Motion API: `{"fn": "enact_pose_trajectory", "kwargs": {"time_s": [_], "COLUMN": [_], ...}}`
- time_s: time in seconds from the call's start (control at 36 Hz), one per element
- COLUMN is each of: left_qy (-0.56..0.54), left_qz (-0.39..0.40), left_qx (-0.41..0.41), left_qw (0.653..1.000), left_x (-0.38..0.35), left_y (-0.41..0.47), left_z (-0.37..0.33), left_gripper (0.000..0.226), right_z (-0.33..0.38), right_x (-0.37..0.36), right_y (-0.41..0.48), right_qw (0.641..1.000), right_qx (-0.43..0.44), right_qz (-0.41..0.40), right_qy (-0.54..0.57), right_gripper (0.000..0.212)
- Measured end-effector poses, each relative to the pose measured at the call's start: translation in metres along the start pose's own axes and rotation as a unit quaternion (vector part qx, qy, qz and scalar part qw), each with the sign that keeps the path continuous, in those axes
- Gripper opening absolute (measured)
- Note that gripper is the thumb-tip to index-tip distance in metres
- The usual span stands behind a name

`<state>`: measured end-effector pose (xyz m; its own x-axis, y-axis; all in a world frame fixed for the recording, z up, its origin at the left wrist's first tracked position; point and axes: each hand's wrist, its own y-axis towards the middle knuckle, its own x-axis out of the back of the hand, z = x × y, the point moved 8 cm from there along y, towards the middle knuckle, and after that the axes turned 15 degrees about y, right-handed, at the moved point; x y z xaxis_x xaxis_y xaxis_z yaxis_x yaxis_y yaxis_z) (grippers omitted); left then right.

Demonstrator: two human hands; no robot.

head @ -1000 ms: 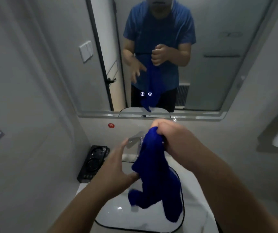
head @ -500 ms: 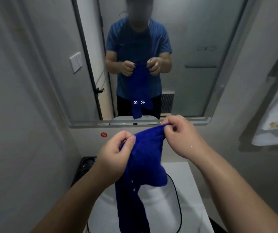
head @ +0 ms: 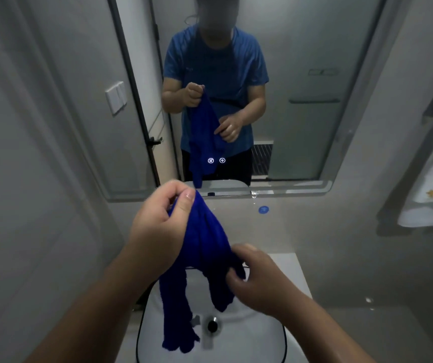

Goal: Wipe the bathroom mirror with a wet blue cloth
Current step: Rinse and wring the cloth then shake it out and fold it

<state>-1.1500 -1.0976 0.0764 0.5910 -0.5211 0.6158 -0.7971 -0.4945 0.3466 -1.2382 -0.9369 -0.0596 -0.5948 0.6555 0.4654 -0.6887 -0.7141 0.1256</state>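
Note:
A wet blue cloth (head: 205, 247) hangs in folds over the sink, its lower ends dangling toward the drain. My left hand (head: 160, 221) pinches its top corner, held high just below the mirror's bottom edge. Lower and to the right, my right hand (head: 257, 276) grips a fold of the cloth's right side. The bathroom mirror (head: 301, 48) fills the wall ahead and reflects a person in a blue shirt holding the cloth. Two small lit touch icons (head: 216, 160) glow near the mirror's lower middle.
A white sink (head: 257, 336) with a metal drain (head: 212, 325) lies directly below the cloth. A white towel (head: 430, 195) hangs on the right wall. A blue round sticker (head: 263, 209) sits under the mirror. Grey walls close in on both sides.
My right hand let go of the cloth's top edge, dropped down and took hold of a lower fold. My left hand kept the top corner. The view tilted down over the sink.

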Motion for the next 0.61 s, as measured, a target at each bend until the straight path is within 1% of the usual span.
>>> {"fn": "enact_pose_trajectory", "kwargs": {"time_s": [0.06, 0.11, 0.17, 0.22, 0.25, 0.28, 0.31, 0.36, 0.39, 0.44, 0.47, 0.5, 0.56, 0.58, 0.61], "left_qy": [-0.009, -0.023, -0.048, -0.111, -0.152, -0.187, -0.211, -0.22, -0.219, -0.212, -0.192, -0.147, 0.0, 0.069, 0.123], "left_qz": [-0.001, 0.0, 0.008, 0.025, 0.037, 0.046, 0.051, 0.043, 0.038, 0.025, 0.017, 0.015, 0.009, 0.008, 0.011], "left_qx": [0.012, 0.023, 0.038, 0.051, 0.058, 0.063, 0.065, 0.057, 0.052, 0.057, 0.063, 0.065, 0.056, 0.051, 0.052], "left_qw": [1.0, 0.999, 0.998, 0.992, 0.986, 0.979, 0.974, 0.973, 0.974, 0.975, 0.979, 0.987, 0.998, 0.996, 0.991], "left_x": [0.007, 0.011, 0.014, 0.018, 0.02, 0.024, 0.028, 0.037, 0.04, 0.044, 0.044, 0.043, 0.04, 0.037, 0.033], "left_y": [0.004, 0.007, 0.01, 0.013, 0.015, 0.017, 0.018, 0.021, 0.022, 0.021, 0.021, 0.02, 0.021, 0.02, 0.019], "left_z": [0.0, 0.001, 0.004, 0.006, 0.008, 0.01, 0.014, 0.019, 0.021, 0.024, 0.027, 0.03, 0.04, 0.046, 0.055], "left_gripper": [0.025, 0.025, 0.023, 0.015, 0.005, 0.009, 0.021, 0.035, 0.039, 0.041, 0.04, 0.041, 0.049, 0.049, 0.048], "right_z": [-0.006, -0.018, -0.032, -0.042, -0.044, -0.046, -0.049, -0.06, -0.065, -0.066, -0.064, -0.06, -0.047, -0.038, -0.027], "right_x": [-0.005, -0.005, -0.004, -0.003, -0.001, 0.003, 0.009, 0.026, 0.035, 0.052, 0.061, 0.07, 0.095, 0.109, 0.125], "right_y": [-0.002, 0.0, 0.002, 0.004, 0.004, 0.004, 0.006, 0.008, 0.008, 0.007, 0.007, 0.008, 0.008, 0.009, 0.008], "right_qw": [1.0, 0.999, 0.999, 0.998, 0.998, 0.996, 0.994, 0.987, 0.979, 0.949, 0.923, 0.886, 0.817, 0.801, 0.807], "right_qx": [0.006, -0.007, -0.033, -0.047, -0.051, -0.054, -0.061, -0.081, -0.094, -0.096, -0.09, -0.082, -0.06, -0.045, -0.029], "right_qz": [-0.009, -0.034, -0.042, -0.028, -0.022, -0.022, -0.03, -0.054, -0.067, -0.081, -0.095, -0.113, -0.147, -0.16, -0.17], "right_qy": [-0.017, -0.009, 0.0, 0.016, 0.036, 0.06, 0.08, 0.126, 0.165, 0.288, 0.363, 0.442, 0.554, 0.575, 0.565], "right_gripper": [0.012, 0.009, 0.008, 0.012, 0.016, 0.018, 0.021, 0.024, 0.021, 0.021, 0.02, 0.018, 0.023, 0.027, 0.031]}}
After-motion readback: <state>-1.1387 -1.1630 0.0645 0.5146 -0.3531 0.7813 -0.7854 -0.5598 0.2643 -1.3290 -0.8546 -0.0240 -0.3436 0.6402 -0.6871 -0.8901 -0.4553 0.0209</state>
